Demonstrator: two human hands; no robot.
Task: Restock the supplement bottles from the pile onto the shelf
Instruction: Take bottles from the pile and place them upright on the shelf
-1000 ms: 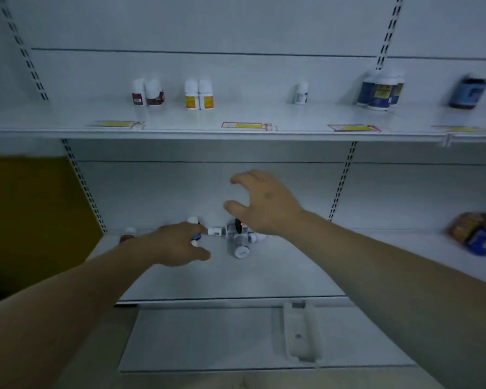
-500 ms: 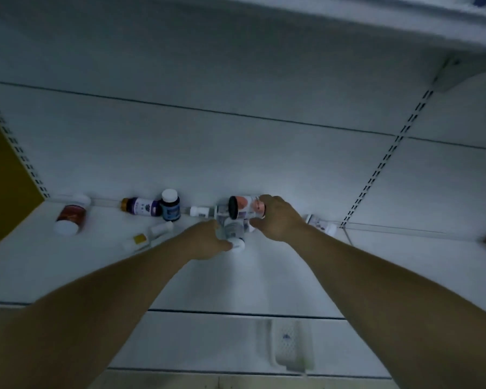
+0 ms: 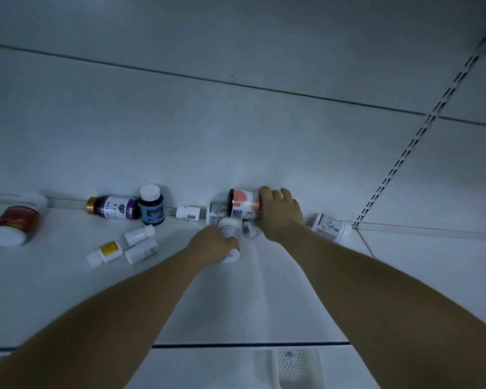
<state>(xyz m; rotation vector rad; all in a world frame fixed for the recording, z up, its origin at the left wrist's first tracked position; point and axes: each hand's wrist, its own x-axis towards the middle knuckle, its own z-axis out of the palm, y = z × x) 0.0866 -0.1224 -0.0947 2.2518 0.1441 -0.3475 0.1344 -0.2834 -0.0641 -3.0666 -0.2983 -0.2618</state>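
While outstretched, both hands on bottles.

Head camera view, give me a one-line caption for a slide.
Both hands reach into the bottle pile: right hand grips the black-lidded jar, left hand holds a white bottle.

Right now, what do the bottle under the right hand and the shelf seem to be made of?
The bottle under the right hand looks like plastic wrapped in a glossy printed label with a dark lid; a soft sheen shows on it. The shelf looks like white painted metal, matte and smooth, though the dim light leaves that open.
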